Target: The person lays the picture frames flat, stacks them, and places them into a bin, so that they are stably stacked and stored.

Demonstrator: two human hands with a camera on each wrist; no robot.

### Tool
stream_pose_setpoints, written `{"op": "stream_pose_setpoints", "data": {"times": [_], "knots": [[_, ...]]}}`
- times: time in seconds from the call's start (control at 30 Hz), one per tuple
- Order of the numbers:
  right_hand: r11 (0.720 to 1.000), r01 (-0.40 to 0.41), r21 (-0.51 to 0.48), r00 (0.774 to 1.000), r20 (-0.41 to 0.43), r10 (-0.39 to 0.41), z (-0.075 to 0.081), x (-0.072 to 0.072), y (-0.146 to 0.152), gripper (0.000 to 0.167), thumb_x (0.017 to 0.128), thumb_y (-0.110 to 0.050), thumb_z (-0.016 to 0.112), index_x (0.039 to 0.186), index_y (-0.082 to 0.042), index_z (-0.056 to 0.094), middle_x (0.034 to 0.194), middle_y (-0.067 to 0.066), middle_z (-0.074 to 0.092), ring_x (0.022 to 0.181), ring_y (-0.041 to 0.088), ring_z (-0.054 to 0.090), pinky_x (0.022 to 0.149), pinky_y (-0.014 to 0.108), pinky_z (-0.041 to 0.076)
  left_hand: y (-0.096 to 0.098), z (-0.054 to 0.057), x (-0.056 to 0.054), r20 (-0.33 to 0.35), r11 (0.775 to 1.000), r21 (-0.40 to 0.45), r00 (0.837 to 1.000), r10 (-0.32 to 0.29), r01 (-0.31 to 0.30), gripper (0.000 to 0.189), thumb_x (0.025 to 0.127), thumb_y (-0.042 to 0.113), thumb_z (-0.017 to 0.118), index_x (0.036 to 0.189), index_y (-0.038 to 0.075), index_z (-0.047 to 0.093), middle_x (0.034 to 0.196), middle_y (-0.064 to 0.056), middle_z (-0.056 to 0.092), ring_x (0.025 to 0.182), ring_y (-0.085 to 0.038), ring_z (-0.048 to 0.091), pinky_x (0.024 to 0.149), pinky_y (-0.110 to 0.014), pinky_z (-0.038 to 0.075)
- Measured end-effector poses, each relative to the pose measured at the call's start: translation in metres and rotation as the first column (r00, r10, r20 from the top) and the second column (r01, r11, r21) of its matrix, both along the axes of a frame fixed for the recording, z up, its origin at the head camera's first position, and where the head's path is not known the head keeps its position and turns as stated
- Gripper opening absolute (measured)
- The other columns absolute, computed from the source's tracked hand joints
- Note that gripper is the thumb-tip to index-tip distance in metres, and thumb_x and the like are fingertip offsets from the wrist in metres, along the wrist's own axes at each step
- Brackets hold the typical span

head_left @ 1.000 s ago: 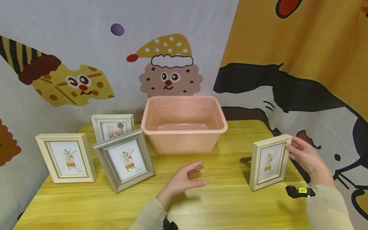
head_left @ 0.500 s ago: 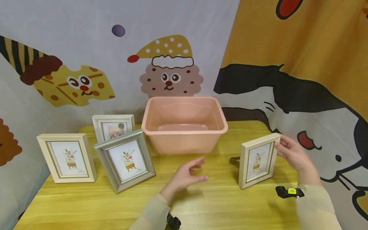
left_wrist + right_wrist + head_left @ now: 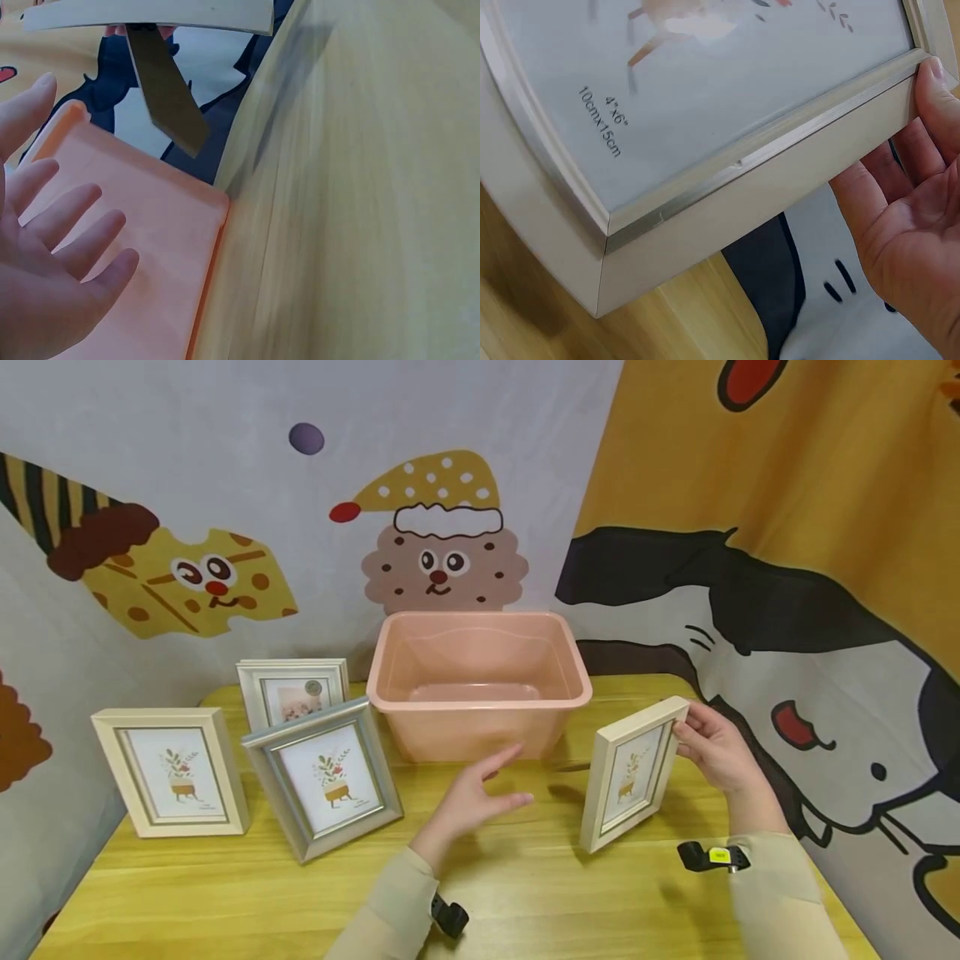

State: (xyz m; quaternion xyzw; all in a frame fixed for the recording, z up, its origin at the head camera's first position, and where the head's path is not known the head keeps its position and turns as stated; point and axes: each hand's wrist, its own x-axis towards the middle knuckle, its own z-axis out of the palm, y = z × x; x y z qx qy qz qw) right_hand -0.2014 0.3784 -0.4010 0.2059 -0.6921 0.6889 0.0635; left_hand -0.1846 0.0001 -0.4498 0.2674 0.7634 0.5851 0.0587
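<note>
My right hand (image 3: 723, 760) pinches the upper right edge of a cream picture frame (image 3: 632, 777), thumb on its front. In the right wrist view the frame (image 3: 765, 180) shows a size print reading 4"x6", and the thumb (image 3: 936, 86) lies at its border. The frame is turned partly leftward, with a brown stand leg (image 3: 166, 97) out behind it in the left wrist view. My left hand (image 3: 468, 802) holds nothing, thumb and fingers spread, in front of the pink plastic bin (image 3: 480, 731). A gap separates it from the frame.
On the wooden table (image 3: 525, 902), a second cream frame (image 3: 180, 777) stands at left. Beside it leans a silver-blue frame (image 3: 326, 781), partly covering a white frame (image 3: 292, 693) behind. A printed cartoon curtain (image 3: 450, 410) hangs behind the table.
My right hand has moved left with the picture frame, which has turned more side-on. My left hand has stayed nearly in place, its fingers a little higher and wider apart.
</note>
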Motion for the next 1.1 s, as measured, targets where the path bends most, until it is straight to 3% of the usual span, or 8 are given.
{"op": "stream_pose_setpoints", "data": {"times": [0.2,0.33,0.57,0.83,1.1], "knots": [[0.989,-0.102,-0.109,0.995,-0.032,0.099,-0.007,-0.004,-0.024,0.038,0.102,0.006,0.045,0.128,-0.012,0.064,0.109,-0.002,0.070,0.093,0.008,0.066,0.073,0.022,0.058,-0.004,0.000,-0.002,-0.007,1.000,-0.018,1.000,-0.004,0.004,0.074,0.086,0.027,0.079,0.151,0.016,0.044,0.151,0.005,0.044,0.139,-0.018,0.038,0.114,-0.043,0.031],[0.980,-0.130,-0.151,0.991,-0.039,0.125,-0.011,-0.006,-0.038,0.037,0.102,0.006,0.044,0.127,-0.012,0.065,0.107,-0.001,0.070,0.092,0.009,0.066,0.073,0.023,0.058,-0.007,-0.003,-0.001,-0.013,0.999,-0.008,0.999,-0.034,0.034,0.075,0.086,0.023,0.080,0.152,0.016,0.043,0.154,0.002,0.040,0.141,-0.018,0.035,0.115,-0.043,0.029],[0.974,-0.112,-0.196,0.994,-0.038,0.106,-0.012,-0.007,-0.056,0.035,0.102,0.005,0.046,0.123,-0.013,0.067,0.105,-0.001,0.070,0.091,0.009,0.065,0.072,0.025,0.058,-0.010,-0.007,0.001,-0.006,0.997,0.012,0.997,-0.081,0.081,0.072,0.089,0.023,0.076,0.152,0.023,0.041,0.154,0.006,0.040,0.142,-0.018,0.034,0.116,-0.045,0.027],[0.969,-0.077,-0.234,0.997,-0.017,0.075,-0.012,-0.006,-0.066,0.033,0.102,0.003,0.048,0.121,-0.015,0.068,0.104,-0.001,0.071,0.090,0.009,0.066,0.071,0.025,0.058,-0.015,-0.011,0.000,0.002,0.990,0.100,0.995,-0.102,0.101,0.068,0.090,0.015,0.075,0.150,0.010,0.044,0.145,-0.008,0.052,0.136,-0.021,0.043,0.115,-0.043,0.029],[0.954,0.032,-0.298,0.999,0.033,-0.023,-0.012,0.000,-0.071,0.032,0.101,0.001,0.050,0.117,-0.019,0.069,0.100,-0.003,0.071,0.086,0.008,0.064,0.065,0.022,0.056,-0.020,-0.012,0.004,0.037,0.986,0.136,0.995,-0.098,0.092,0.061,0.090,0.009,0.073,0.147,0.012,0.049,0.139,-0.006,0.058,0.131,-0.025,0.050,0.112,-0.043,0.034]]}}
